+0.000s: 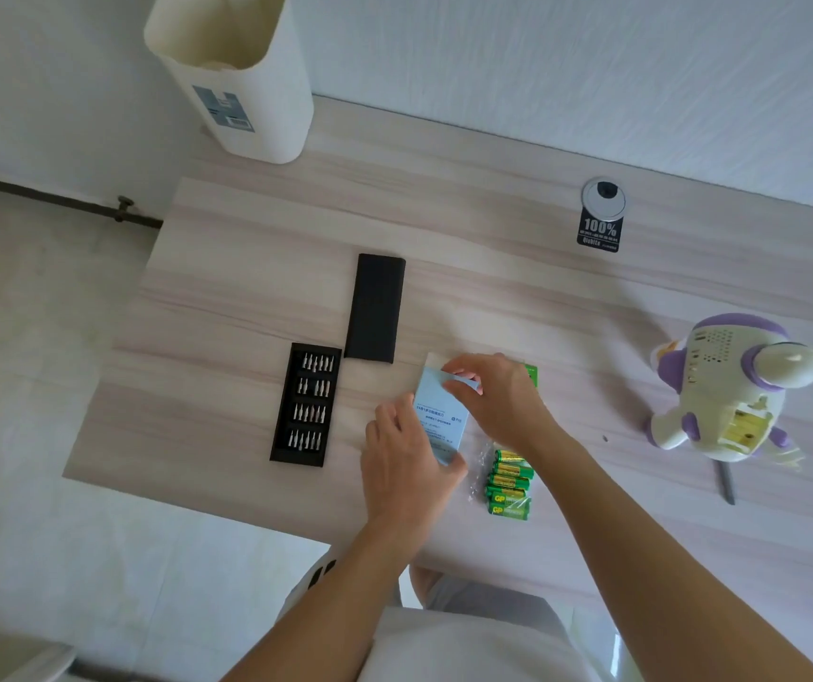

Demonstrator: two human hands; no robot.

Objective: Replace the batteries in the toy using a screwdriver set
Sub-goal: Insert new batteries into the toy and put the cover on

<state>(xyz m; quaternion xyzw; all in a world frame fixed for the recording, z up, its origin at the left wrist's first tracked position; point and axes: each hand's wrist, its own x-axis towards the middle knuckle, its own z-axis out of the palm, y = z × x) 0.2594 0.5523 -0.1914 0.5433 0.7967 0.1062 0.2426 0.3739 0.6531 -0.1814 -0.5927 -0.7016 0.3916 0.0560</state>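
Note:
A white and purple toy [724,386] lies on its front at the table's right, its battery bay open. A grey screwdriver [726,482] rests just below it. Both hands hold a pale blue box [436,411] at the table's middle: my left hand [404,455] grips its near end, my right hand [498,396] pinches the flap at its far end. Several green batteries [510,484] in clear wrap lie beside the box, under my right wrist. The black bit tray [306,403] sits to the left, its black sleeve [376,307] behind it.
A cream bin [237,76] stands on the floor past the table's far left corner. A grey cable grommet with a black sticker [602,214] sits near the wall. A tiny screw [605,439] lies left of the toy. A green pack edge [531,374] shows behind my right hand.

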